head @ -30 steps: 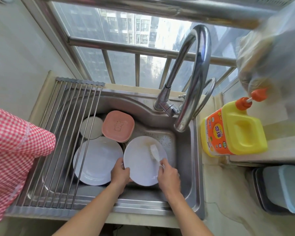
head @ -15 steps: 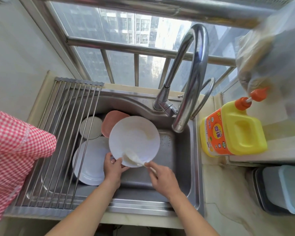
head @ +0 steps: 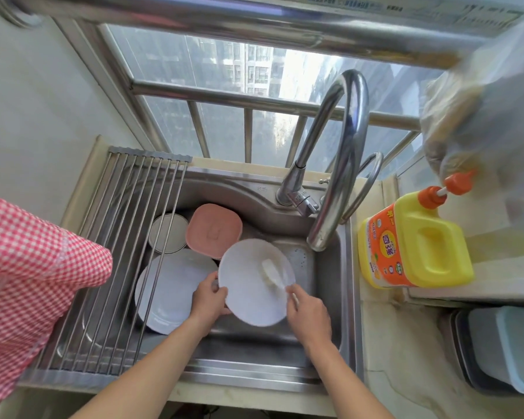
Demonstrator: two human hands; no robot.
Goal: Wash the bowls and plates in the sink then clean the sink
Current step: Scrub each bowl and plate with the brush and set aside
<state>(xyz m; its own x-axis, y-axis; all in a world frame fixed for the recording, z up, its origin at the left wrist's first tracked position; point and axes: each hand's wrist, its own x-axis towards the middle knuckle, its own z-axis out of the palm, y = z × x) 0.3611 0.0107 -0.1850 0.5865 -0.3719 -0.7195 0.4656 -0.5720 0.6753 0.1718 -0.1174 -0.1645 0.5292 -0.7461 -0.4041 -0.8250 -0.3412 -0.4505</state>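
Plate (head: 248,293) gripped by left hand (head: 210,296), right hand (head: 307,313) scrubbing with brush (head: 271,272).

white plate (head: 251,285), pink bowl (head: 214,230), perhaps soapy

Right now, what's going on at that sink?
A person is washing up. The left hand grips the rim of a white plate, holding it tilted over the sink, while the right hand scrubs its face with a white brush. A larger white plate, a pink square dish and a small round bowl lie in the basin. No water is seen running from the faucet.
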